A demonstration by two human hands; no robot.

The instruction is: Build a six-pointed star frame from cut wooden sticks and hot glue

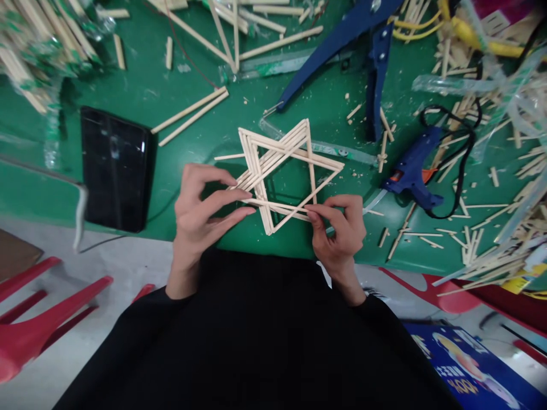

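Note:
A six-pointed star frame made of thin wooden sticks is held over the green table, its lower tip near the front edge. My left hand is at the star's left corner, with fingertips on the stick ends there and the thumb a little below. Thumb and index finger of my right hand pinch the lower right corner. One loose-looking stick points out to the left behind the star. Several sticks are layered along the star's left and upper sides.
A black phone-like device lies left on the green table. Blue cutters rest behind the star. A blue glue gun with a black cord is at right, among scattered sticks. Bundled sticks are back left; red stools stand below.

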